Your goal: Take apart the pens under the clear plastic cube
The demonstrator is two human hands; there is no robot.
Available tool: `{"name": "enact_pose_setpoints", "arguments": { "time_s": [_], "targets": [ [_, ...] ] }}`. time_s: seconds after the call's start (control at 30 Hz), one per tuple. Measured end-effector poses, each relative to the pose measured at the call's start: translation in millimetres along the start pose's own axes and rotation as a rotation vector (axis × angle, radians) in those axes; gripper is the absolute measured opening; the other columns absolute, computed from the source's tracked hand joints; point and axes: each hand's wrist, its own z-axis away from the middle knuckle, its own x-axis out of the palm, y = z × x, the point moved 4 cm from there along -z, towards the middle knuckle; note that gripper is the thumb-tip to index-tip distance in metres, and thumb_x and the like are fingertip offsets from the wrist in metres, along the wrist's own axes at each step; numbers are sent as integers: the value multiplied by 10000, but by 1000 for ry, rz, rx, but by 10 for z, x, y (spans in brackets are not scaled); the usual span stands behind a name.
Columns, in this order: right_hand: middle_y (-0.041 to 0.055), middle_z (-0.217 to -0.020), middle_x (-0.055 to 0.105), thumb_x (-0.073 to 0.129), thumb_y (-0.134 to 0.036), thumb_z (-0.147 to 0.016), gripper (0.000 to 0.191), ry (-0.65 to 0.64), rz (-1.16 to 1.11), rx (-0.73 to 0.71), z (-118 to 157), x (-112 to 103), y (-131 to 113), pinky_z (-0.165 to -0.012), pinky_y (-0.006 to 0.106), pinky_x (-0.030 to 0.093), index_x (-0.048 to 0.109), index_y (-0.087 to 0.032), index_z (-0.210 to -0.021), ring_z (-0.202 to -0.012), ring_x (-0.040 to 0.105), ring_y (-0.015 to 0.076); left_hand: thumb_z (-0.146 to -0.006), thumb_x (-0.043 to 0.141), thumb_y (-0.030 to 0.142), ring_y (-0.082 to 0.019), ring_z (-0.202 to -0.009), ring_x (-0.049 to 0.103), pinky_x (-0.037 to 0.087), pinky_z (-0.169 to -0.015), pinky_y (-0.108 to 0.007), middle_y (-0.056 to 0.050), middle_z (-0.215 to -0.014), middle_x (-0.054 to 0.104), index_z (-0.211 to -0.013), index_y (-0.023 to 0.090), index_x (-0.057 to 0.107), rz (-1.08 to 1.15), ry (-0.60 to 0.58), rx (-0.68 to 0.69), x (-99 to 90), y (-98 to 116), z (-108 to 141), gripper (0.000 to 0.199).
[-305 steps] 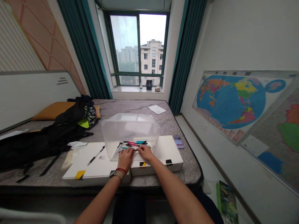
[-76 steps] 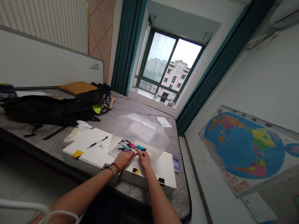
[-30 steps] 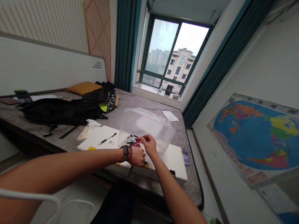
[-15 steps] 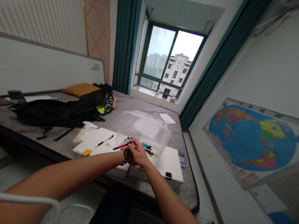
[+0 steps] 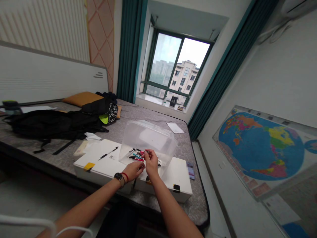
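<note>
A clear plastic bin (image 5: 158, 138) lies on its side across two white boxes, its opening towards me. Several loose pens (image 5: 137, 158), red, black and turquoise among them, lie inside near my hands. My right hand (image 5: 151, 162) reaches in at the pens, fingers bent and tips together; whatever they pinch is too small to make out. Just left of it and lower, my left hand (image 5: 134, 170), with a watch and red bracelet at the wrist, has curled fingers by the bin's opening. Its grip is partly hidden. A black and silver pen (image 5: 108, 153) rests on the left white box (image 5: 99, 162).
The right white box (image 5: 182, 172) has a black tab. Behind the left box are crumpled tissue (image 5: 92, 136) and a black backpack (image 5: 54, 122) on the grey mattress (image 5: 128, 110). A white paper (image 5: 175, 128) lies beyond the bin. A world map (image 5: 262, 145) hangs at right.
My hands were crossed over each other, with a red pen sticking out leftward. Now they are apart, the left hand drawn back, and red and turquoise pens lie together on the left of the bin's opening.
</note>
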Motion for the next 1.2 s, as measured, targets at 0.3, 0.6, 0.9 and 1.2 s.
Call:
{"name": "enact_pose_setpoints", "arguments": {
  "time_s": [0.3,0.6,0.9,1.2],
  "targets": [
    [-21,-619,594,739,-437,-654,331,160,-525,437,74,-270,791,-524,252,461,591,-205,-837,-530,558,127,-889,509,382,-263,-1097,514,449,-905,-419,-111,-1167,562,-1107,198,550,-135,311,2,-142,-88,72,288],
    [-27,-538,571,687,-538,-696,399,0,-148,336,-35,-335,876,-416,199,355,582,-166,-792,-422,470,91,-932,342,169,-212,-944,564,468,-843,-372,-77,-995,598,-1066,218,556,-72,176,42,26,-142,-12,258],
    [-32,-502,580,703,-528,-651,392,-83,66,274,-78,-596,939,-431,217,382,546,-180,-740,-411,492,101,-876,412,86,-213,-1000,519,427,-889,-369,-65,-1069,566,-1154,224,532,-287,95,133,180,-68,-11,333],
    [11,-555,621,712,-594,-604,474,-51,-32,322,-97,-641,1008,-494,235,405,557,-157,-703,-478,535,110,-844,371,23,-204,-1008,551,435,-877,-353,-70,-1104,580,-1219,235,505,-328,89,81,211,-101,-26,451]
  ]
}}
